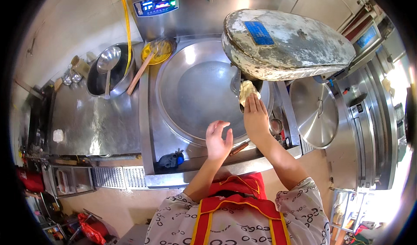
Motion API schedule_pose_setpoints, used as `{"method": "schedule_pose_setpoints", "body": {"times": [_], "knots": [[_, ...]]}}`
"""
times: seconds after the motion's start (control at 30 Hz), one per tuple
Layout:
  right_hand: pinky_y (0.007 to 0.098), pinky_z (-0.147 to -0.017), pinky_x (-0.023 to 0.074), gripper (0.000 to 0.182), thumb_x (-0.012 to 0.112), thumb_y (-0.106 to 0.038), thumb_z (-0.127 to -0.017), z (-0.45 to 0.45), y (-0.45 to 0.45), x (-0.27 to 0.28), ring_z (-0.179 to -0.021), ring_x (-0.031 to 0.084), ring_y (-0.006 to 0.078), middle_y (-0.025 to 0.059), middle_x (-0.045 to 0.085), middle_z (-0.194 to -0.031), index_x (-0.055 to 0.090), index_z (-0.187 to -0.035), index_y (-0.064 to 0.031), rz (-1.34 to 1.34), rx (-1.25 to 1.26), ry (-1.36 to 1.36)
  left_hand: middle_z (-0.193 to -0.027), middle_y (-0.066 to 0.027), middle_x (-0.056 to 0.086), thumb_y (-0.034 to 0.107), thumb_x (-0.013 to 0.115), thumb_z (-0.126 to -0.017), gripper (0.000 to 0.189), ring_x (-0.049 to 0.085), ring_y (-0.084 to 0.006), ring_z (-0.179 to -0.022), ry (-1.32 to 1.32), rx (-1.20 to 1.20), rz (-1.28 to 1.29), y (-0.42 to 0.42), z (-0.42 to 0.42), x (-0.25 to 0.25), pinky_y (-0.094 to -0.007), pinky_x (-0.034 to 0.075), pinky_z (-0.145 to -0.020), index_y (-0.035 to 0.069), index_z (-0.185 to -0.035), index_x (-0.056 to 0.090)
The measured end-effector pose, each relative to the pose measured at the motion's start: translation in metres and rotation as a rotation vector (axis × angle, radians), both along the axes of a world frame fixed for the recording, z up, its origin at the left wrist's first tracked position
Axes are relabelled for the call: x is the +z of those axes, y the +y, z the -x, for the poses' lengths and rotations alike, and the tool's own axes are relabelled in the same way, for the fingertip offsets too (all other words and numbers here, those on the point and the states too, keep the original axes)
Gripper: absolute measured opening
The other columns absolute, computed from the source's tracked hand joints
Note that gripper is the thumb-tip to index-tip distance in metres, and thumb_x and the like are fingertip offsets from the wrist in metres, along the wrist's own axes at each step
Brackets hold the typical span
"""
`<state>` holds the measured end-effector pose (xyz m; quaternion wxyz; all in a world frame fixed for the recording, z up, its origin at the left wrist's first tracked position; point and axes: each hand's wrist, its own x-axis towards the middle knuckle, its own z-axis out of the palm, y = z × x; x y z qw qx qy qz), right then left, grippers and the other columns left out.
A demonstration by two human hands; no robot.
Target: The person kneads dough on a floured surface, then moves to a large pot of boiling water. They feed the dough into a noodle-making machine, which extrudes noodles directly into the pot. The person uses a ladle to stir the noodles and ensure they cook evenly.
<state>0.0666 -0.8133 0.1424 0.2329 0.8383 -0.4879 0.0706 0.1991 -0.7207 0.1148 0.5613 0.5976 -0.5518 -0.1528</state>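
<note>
My right hand (255,114) lies with its fingers flat on a pale lump of dough (248,91), which rests in a dark metal trough under the worn, painted housing of a machine (290,46). To its left, my left hand (219,140) is raised over the near rim of a large round steel pan (208,91), fingers curved and apart, holding nothing. The trough and the machine's head overhang the right side of the pan. The inside of the trough is partly hidden by the dough and my right hand.
At the left, a steel pot (125,85) holds a ladle (108,60) and a yellow hose. Beside it a wooden-handled tool (140,73) leans on a yellow dish (163,56). A dark cloth bundle (169,160) lies at front left; a round steel lid (312,114) is at right.
</note>
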Motion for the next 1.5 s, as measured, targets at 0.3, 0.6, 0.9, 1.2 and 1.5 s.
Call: {"method": "schedule_pose_setpoints", "body": {"times": [0.3, 0.6, 0.9, 1.2, 1.5], "knots": [[0.0359, -0.107, 0.0329, 0.04, 0.05, -0.009, -0.083, -0.012, -0.057, 0.015, -0.126, 0.044, 0.0289, 0.0199, 0.051, -0.129, 0.052, -0.119, 0.0086, -0.4, 0.064, 0.09, -0.094, -0.0142, 0.06, 0.002, 0.065, -0.074, 0.019, 0.058, -0.0321, -0.089, 0.027, 0.039, 0.035, 0.013, -0.017, 0.012, -0.0383, 0.046, -0.079, 0.004, -0.092, 0.062], [0.0373, -0.113, 0.0188, 0.046, 0.047, -0.018, -0.087, -0.03, -0.008, 0.006, -0.132, 0.036, 0.031, 0.0226, 0.042, -0.138, 0.051, -0.123, 0.0089, -0.39, -0.116, 0.363, -0.092, -0.0153, 0.061, 0.001, 0.064, -0.074, 0.016, 0.059, -0.0326, -0.087, 0.072, 0.135, -0.011, 0.037, -0.051, 0.004, -0.0368, 0.047, -0.077, 0.003, -0.09, 0.063], [0.0378, -0.115, 0.0126, 0.077, 0.05, -0.041, -0.087, -0.02, -0.009, 0.009, -0.14, 0.02, 0.0282, 0.0208, 0.027, -0.147, 0.024, -0.14, 0.0081, -0.477, -0.069, 0.281, -0.091, -0.0151, 0.061, 0.0, 0.063, -0.075, 0.014, 0.059, -0.032, -0.085, 0.044, 0.136, 0.031, 0.041, -0.045, 0.008, -0.0369, 0.048, -0.075, 0.002, -0.088, 0.063], [0.0346, -0.113, 0.0148, 0.056, 0.053, -0.042, -0.083, -0.052, -0.024, 0.022, -0.132, 0.035, 0.0228, 0.0133, 0.046, -0.136, 0.056, -0.124, -0.0025, -0.705, -0.276, 0.372, -0.081, -0.0114, 0.062, 0.001, 0.063, -0.077, 0.012, 0.061, -0.0237, -0.076, 0.215, -0.023, -0.063, 0.022, -0.031, -0.017, -0.0319, 0.049, -0.07, 0.001, -0.089, 0.063], [0.0331, -0.104, 0.0296, 0.059, 0.06, -0.053, -0.076, -0.056, -0.055, 0.019, -0.119, 0.049, 0.0213, 0.0121, 0.057, -0.121, 0.065, -0.106, -0.0032, -0.814, -0.279, 0.412, -0.081, -0.0104, 0.063, -0.001, 0.063, -0.077, 0.012, 0.061, -0.0221, -0.073, 0.22, -0.079, -0.041, 0.02, -0.027, -0.007, -0.0302, 0.049, -0.068, 0.001, -0.089, 0.063]]}}
